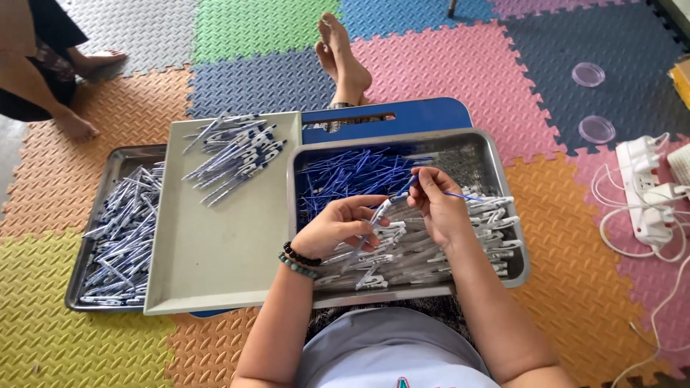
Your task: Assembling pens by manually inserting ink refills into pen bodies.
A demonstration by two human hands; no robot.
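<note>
The left hand (338, 226) grips a clear pen barrel (379, 213); the right hand (438, 205) pinches a blue refill (404, 188) at its tip. Both hover over a steel tray (496, 162) of refills and barrels. Left of it, a grey tray (215, 251) holds finished pens (237, 154).

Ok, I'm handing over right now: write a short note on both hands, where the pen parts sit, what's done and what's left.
Left hand holds a clear pen barrel.
Right hand pinches a blue refill at the barrel's mouth, not yet fully in.
Steel tray in front: loose blue refills at the back, empty barrels nearer.
Done: some assembled pens on the grey tray; more in the far left steel tray.
Left: many barrels and refills.
</note>
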